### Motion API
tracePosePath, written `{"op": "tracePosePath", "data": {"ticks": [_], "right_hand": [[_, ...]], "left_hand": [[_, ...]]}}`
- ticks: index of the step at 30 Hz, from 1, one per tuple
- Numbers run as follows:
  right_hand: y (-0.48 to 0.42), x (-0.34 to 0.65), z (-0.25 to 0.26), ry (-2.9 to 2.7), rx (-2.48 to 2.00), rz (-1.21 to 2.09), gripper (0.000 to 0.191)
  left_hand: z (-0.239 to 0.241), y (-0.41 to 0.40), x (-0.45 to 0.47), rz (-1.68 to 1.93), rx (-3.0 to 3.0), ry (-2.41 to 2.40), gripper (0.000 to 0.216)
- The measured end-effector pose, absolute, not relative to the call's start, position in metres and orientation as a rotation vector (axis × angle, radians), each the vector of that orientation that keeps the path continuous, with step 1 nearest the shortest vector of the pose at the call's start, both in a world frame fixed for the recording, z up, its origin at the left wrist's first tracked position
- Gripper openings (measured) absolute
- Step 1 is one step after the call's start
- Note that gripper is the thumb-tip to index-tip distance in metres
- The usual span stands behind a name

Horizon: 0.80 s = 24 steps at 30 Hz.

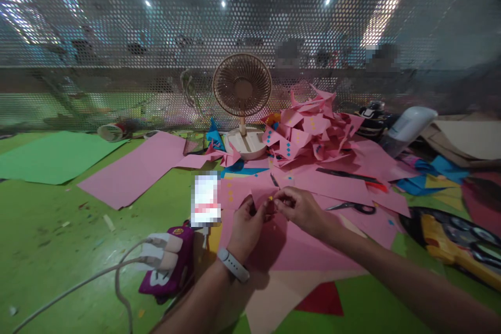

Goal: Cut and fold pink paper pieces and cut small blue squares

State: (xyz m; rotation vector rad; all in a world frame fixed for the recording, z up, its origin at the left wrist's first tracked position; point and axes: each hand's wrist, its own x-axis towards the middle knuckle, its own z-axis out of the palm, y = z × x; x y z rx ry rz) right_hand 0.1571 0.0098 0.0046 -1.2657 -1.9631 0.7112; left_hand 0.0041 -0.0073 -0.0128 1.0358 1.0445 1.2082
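Observation:
In the middle of the head view, my left hand (250, 224) is closed, thumb and fingers pinched at the edge of a pink piece of paper (260, 194). My right hand (299, 206) comes in from the right, its thumb and forefinger pinched together. Between the fingertips shows a small yellow paper piece (271, 198); the fingers partly cover it. Below both hands lies a pink sheet (301, 255) on other paper. Close to my right hand are scissors (352, 207) and a dark cutter-like tool (340, 173).
A small fan (242, 86) stands behind, with a heap of cut pink paper (313, 130) beside it. To my left lie a blurred-out bright phone-like screen (206, 198) and a purple power bank-like case (176, 266) with plugs and cables. A yellow-black tool (442, 240) is at right.

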Motion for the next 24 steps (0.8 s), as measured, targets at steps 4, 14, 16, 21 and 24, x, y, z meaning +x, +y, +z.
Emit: {"op": "tracePosePath", "data": {"ticks": [4,14,16,21,24], "right_hand": [[0.009,0.158,0.008,-1.970,-1.267,0.703,0.013],[0.013,0.165,0.015,-1.874,-1.187,1.007,0.014],[0.013,0.166,0.018,-1.882,-1.175,1.030,0.014],[0.010,0.168,0.030,-1.977,-1.201,0.972,0.014],[0.009,0.169,0.036,-2.025,-1.245,0.913,0.014]], "left_hand": [[-0.010,-0.008,0.005,1.203,1.037,1.028,0.023],[-0.008,-0.012,0.006,1.106,1.203,0.916,0.021],[-0.006,-0.012,0.005,1.082,1.246,0.859,0.021],[0.000,-0.014,0.005,1.046,1.350,0.825,0.012],[-0.001,-0.014,0.006,1.021,1.347,0.831,0.009]]}}
